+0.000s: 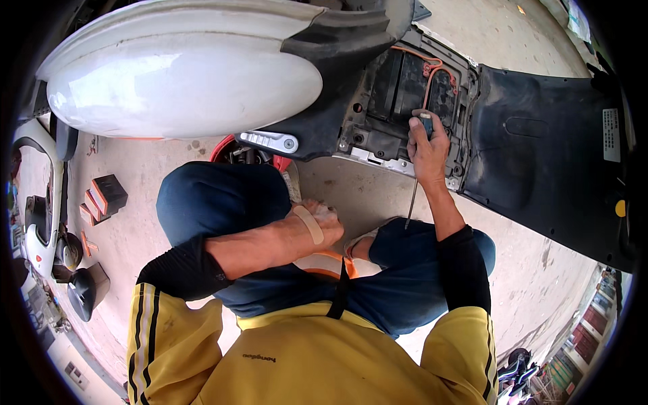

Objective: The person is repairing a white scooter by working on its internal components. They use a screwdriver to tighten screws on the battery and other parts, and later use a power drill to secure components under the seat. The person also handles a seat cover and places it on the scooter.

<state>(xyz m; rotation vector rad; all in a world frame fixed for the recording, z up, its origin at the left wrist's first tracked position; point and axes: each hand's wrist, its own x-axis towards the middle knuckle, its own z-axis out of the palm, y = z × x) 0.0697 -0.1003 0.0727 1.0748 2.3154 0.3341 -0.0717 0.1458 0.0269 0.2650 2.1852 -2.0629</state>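
Grasping a screwdriver (412,196) by its dark handle, the right hand (430,154) is positioned above the open compartment (370,143) of a white-and-black scooter (182,84). The fingers of that hand are closed round the handle. The left hand (325,221) is bent inward between the knees; its fingers are turned under, and whether they are clenched or released cannot be determined.

Risks, as judged: a red-orange wire (433,82) runs up to the gripping fingers, so a careless pull could strain it or loosen its connection. Whether the hand also holds the wire is not clear. Should the metal shaft be swung into the compartment and bridge exposed contacts, a short could result. A slip or sudden drop of the forearm could drive the shaft into the right trouser leg (425,266).

Orientation: the tool's long axis runs from the compartment back toward the person, leaning slightly left at the near end. The handle lies at the far end; the shaft points rearward, ending at the trouser leg in this view. Contact there cannot be confirmed.
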